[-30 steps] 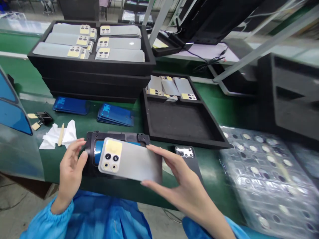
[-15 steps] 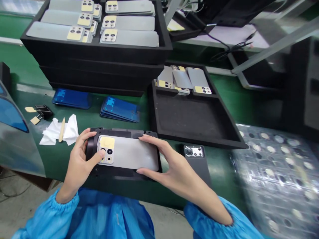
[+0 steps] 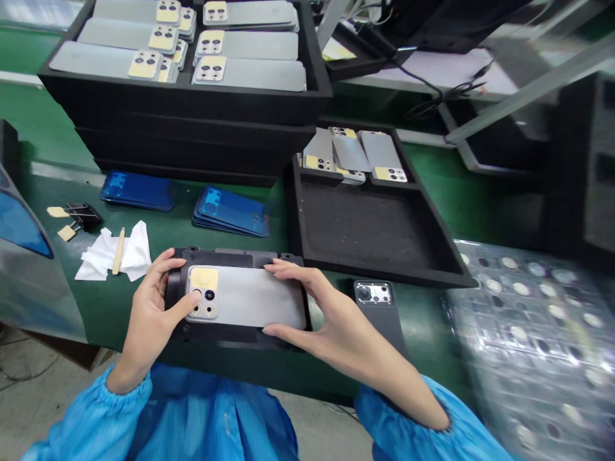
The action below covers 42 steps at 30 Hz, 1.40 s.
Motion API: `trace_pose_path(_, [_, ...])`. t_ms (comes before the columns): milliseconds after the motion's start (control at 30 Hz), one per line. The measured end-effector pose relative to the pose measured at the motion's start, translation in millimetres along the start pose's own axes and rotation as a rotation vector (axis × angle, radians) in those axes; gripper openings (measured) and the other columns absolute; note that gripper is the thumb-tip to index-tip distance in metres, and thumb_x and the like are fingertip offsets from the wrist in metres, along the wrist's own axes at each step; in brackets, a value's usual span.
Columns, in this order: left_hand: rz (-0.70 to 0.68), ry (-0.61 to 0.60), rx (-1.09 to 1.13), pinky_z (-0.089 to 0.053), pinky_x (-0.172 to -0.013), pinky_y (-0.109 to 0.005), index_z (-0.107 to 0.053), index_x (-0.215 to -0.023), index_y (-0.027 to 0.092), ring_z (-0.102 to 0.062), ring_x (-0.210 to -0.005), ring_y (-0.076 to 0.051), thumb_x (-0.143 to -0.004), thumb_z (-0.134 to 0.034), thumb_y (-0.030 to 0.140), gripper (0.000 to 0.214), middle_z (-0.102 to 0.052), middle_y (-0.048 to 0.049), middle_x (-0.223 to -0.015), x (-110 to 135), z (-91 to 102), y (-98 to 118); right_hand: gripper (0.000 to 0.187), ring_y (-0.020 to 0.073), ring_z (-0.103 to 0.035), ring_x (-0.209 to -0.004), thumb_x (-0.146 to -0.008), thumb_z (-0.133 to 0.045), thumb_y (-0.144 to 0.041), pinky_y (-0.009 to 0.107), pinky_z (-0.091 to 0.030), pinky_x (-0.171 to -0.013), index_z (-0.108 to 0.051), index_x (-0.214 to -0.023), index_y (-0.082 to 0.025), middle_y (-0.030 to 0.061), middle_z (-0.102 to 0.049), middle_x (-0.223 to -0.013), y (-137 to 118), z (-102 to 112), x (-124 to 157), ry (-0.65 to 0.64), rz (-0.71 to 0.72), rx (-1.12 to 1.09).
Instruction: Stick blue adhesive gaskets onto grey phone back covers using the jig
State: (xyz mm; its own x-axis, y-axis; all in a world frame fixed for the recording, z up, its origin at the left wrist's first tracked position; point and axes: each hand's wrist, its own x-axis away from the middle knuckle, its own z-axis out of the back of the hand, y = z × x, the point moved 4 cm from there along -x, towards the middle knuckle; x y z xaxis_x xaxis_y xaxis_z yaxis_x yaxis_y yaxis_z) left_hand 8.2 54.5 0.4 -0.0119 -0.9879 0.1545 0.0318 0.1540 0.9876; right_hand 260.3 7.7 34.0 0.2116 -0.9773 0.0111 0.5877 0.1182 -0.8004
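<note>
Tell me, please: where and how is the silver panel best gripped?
Probably grip the silver panel by both long edges near its plain end, from the right, as the right hand does: it lies lengthwise on the black fixture, camera openings leftward.

The silver back cover [image 3: 259, 298] lies on the black fixture [image 3: 235, 258]. Its yellow-patched camera block [image 3: 204, 278] faces left.
</note>
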Motion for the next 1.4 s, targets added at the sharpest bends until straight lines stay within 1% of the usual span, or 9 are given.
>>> trace_pose_path(333, [0.015,-0.004,0.005,-0.048,-0.111,-0.041,-0.068,-0.107,0.022,-0.052,-0.139,-0.032,-0.068,-0.087,0.035,0.046,-0.052,-0.0116,-0.152,0.4,-0.9,2.7,0.052,0.0328,-0.052,-0.142,-0.084,-0.076,-0.03,0.051,-0.051,-0.113,-0.049,-0.128,-0.028,0.0107,-0.062,-0.143,-0.9,-0.3,-3.1,0.004,-0.025,-0.008])
trace_pose_path(633, [-0.016,-0.006,0.0,-0.046,-0.113,-0.043,-0.07,-0.104,0.023,-0.052,-0.139,-0.032,-0.071,-0.084,0.034,0.038,-0.053,-0.0113,-0.151,-1.6,-1.0,1.2,0.051,0.0327,-0.054,-0.14,-0.085,-0.075,-0.032,0.051,-0.051,-0.113,-0.05,-0.129,-0.028,0.0108,-0.063,-0.143,-0.3,-0.7,-3.7,-0.004,-0.03,-0.007])
trace_pose_path(800, [-0.043,-0.013,-0.007,-0.045,-0.114,-0.043,-0.071,-0.104,0.023,-0.049,-0.142,-0.032,-0.072,-0.084,0.034,0.037,-0.052,-0.0113,-0.152,-1.7,0.5,-0.7,0.05,0.033,-0.052,-0.141,-0.084,-0.075,-0.031,0.054,-0.049,-0.114,-0.05,-0.127,-0.028,0.0099,-0.062,-0.144,-1.0,-2.5,-3.0,-0.012,-0.038,0.035])
trace_pose_path(867, [-0.087,-0.015,-0.032,-0.041,-0.117,-0.042,-0.071,-0.103,0.023,-0.044,-0.146,-0.031,-0.074,-0.083,0.033,0.033,-0.051,-0.0107,-0.153,-1.2,1.3,-1.5,0.051,0.0328,-0.052,-0.142,-0.084,-0.075,-0.03,0.057,-0.045,-0.117,-0.049,-0.128,-0.029,0.0094,-0.062,-0.144,-1.3,-3.3,-2.9,-0.009,-0.036,0.043])
trace_pose_path(933, [-0.139,-0.014,-0.072,-0.037,-0.12,-0.041,-0.072,-0.103,0.024,-0.04,-0.149,-0.029,-0.078,-0.08,0.032,0.027,-0.05,-0.0099,-0.154,-0.1,2.0,-1.9,0.051,0.0326,-0.048,-0.144,-0.085,-0.075,-0.029,0.061,-0.034,-0.123,-0.048,-0.128,-0.029,0.0085,-0.062,-0.145,-1.9,-4.0,-3.3,-0.011,-0.022,0.06])
trace_pose_path(1033, [-0.173,-0.023,-0.121,-0.034,-0.122,-0.042,-0.072,-0.103,0.025,-0.037,-0.15,-0.028,-0.082,-0.077,0.031,0.022,-0.046,-0.0092,-0.157,1.6,1.9,-2.5,0.05,0.0334,-0.035,-0.151,-0.086,-0.074,-0.029,0.069,-0.015,-0.126,-0.048,-0.128,-0.03,0.0071,-0.063,-0.144,-1.7,-4.4,-3.4,-0.009,0.007,0.099])
trace_pose_path(1133, [-0.162,-0.033,-0.141,-0.037,-0.12,-0.043,-0.073,-0.102,0.025,-0.037,-0.151,-0.03,-0.082,-0.076,0.032,0.021,-0.044,-0.0091,-0.159,2.6,1.0,-2.3,0.056,0.0339,-0.023,-0.156,-0.088,-0.073,-0.031,0.072,-0.007,-0.124,-0.047,-0.138,-0.031,0.0072,-0.059,-0.149,2.7,-6.4,-0.9,-0.013,0.004,0.121])
trace_pose_path(1300, [-0.177,-0.006,-0.168,-0.04,-0.119,-0.042,-0.073,-0.098,0.025,-0.041,-0.148,-0.031,-0.082,-0.076,0.033,0.019,-0.043,-0.008,-0.159,3.6,1.0,1.3,0.066,0.0372,-0.008,-0.157,-0.1,-0.058,-0.04,0.079,-0.001,-0.118,-0.028,-0.159,-0.038,0.0053,-0.039,-0.164,11.2,-22.8,5.5,-0.074,0.04,0.279])
trace_pose_path(1400, [-0.19,-0.004,-0.18,-0.039,-0.119,-0.039,-0.073,-0.097,0.024,-0.039,-0.149,-0.029,-0.082,-0.077,0.033,0.018,-0.045,-0.0076,-0.158,2.8,1.3,3.7,0.066,0.0374,-0.015,-0.156,-0.106,-0.041,-0.042,0.079,0.006,-0.117,-0.009,-0.163,-0.037,0.0054,-0.038,-0.164,9.8,-32.3,7.6,0.001,0.088,0.377])
